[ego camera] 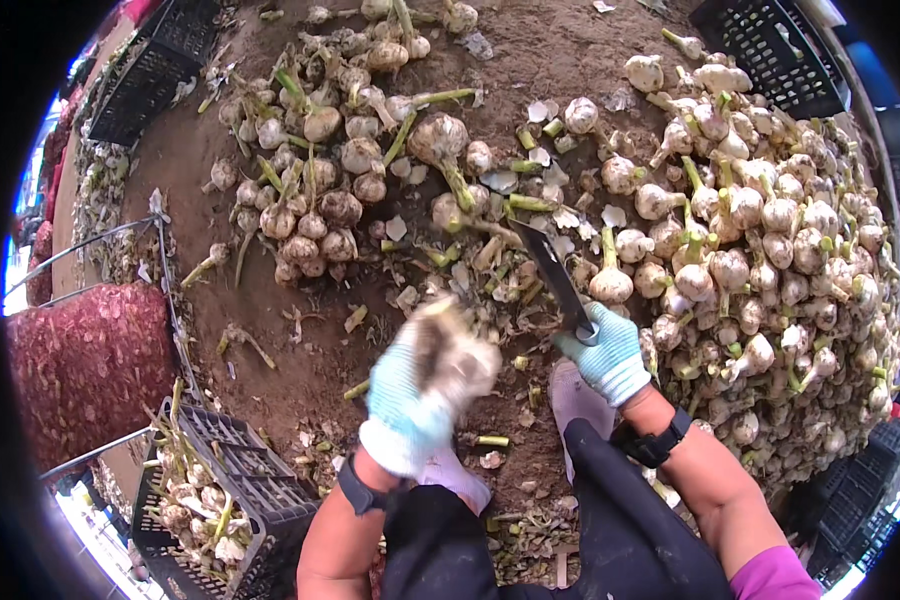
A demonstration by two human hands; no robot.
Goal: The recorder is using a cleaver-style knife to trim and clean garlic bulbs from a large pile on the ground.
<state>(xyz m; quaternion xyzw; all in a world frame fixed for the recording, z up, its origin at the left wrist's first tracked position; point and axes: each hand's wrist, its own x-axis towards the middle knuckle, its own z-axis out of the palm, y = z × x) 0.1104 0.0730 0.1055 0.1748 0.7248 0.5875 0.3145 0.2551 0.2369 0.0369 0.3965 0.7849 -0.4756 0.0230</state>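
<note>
My left hand [405,397], in a pale blue and white knit glove, is closed on a garlic bulb [465,360] that is blurred by motion. In the matching glove, my right hand [607,349] grips a knife with a dark blade [551,270]. Its blade points up and to the left, over scattered garlic trimmings [495,277]. Beyond my left hand lies a loose pile of untrimmed garlic [322,195], with green stems on many bulbs. To the right of the knife spreads a large heap of garlic bulbs [765,247], most with short stems.
A black plastic crate [277,480] holding garlic stands at lower left, near a red mesh sack [90,367]. More black crates stand at upper left [154,71], upper right [769,56] and lower right [855,495]. Cut stem pieces [493,441] litter the soil around my feet.
</note>
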